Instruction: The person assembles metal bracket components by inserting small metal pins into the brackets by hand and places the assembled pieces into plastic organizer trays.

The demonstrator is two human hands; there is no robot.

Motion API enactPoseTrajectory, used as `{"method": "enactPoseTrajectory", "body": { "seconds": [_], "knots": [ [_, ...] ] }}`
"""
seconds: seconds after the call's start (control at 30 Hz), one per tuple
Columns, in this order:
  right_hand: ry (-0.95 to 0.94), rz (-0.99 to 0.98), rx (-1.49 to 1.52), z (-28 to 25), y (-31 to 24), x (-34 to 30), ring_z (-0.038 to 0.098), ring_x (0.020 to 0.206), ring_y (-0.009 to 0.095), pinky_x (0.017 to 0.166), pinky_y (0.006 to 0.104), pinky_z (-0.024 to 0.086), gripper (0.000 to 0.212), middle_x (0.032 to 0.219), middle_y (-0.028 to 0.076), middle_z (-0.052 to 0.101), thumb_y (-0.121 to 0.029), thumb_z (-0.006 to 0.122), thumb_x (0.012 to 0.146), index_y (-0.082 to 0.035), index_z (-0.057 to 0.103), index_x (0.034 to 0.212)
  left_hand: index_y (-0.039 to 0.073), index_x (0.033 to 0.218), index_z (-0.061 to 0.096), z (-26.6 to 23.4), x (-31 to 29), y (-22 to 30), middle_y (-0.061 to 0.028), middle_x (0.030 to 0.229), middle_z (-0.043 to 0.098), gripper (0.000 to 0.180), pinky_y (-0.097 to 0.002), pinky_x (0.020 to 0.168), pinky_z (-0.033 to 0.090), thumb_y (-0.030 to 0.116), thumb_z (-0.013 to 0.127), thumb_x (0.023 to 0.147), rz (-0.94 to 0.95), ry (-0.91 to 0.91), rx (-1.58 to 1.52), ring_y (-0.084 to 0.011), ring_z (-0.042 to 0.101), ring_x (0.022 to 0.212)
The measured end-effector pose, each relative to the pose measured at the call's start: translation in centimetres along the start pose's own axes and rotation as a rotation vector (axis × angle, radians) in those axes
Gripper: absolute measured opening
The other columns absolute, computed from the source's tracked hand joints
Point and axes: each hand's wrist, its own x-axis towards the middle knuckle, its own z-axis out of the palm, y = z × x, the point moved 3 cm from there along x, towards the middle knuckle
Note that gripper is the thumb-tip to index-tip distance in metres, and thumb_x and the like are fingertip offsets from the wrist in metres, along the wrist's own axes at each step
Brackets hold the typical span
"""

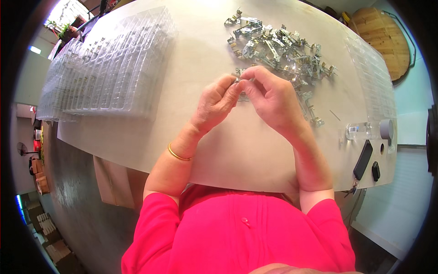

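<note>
Clear trays [114,77] are stacked at ten o'clock. At twelve, by left hand [215,101] and right hand [273,98] — fingertips together — a metal part [237,79] is pinched; if grip slips, it could be dropped among brackets [276,49] at one.

Two hands [215,99], many metal parts [273,50], one bangle [176,156], one bottle [365,131].

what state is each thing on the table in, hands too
left hand: pinching, fingertips meeting the other's
right hand: pinching
small part: at the fingertips, mostly hidden
metal parts: loose, heaped
left trays: stacked, holding parts
right trays: stacked
bottle: capped
black slab: lying flat
</note>
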Motion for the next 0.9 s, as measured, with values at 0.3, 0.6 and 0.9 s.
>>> {"method": "enactPoseTrajectory", "body": {
  "seconds": [0.3, 0.6, 0.9],
  "knots": [
    [0.158, -0.225, 0.003, -0.3, 0.3, 0.4, 0.06, 0.072, 0.015, 0.063, 0.0282, 0.049, 0.008, 0.092, 0.005, 0.063, -0.008, 0.07, 0.091, -0.006, 0.067, 0.098, 0.002, 0.101, 0.061, 0.7, 0.0, 0.0, 0.0043, 0.071, 0.05, 0.023, -0.0208, 0.052, 0.036, 0.022, 0.05, 0.107, -0.014, -0.076, 0.016, -0.0034, 0.042, 0.059],
    [0.074, 0.046, 0.056, -0.9, 0.8, 0.4, 0.045, 0.054, 0.007, 0.052, 0.0258, 0.041, 0.007, 0.061, 0.0, 0.055, -0.014, 0.067, 0.096, -0.007, 0.065, 0.097, 0.001, 0.102, 0.062, -1.0, 0.5, -0.1, 0.0004, 0.062, 0.045, 0.032, -0.0247, 0.048, 0.033, 0.027, 0.045, 0.108, -0.173, -0.043, -0.581, -0.0099, 0.039, 0.051],
    [0.039, 0.062, 0.0, -0.6, 0.8, 0.4, 0.056, 0.058, 0.013, 0.057, 0.03, 0.046, 0.008, 0.07, 0.007, 0.064, -0.014, 0.065, 0.095, -0.006, 0.065, 0.096, 0.001, 0.103, 0.061, -1.0, 0.5, -0.3, 0.0, 0.062, 0.044, 0.033, -0.0259, 0.048, 0.033, 0.028, 0.044, 0.108, -0.147, -0.059, -0.607, -0.0114, 0.039, 0.051]
  ]
}}
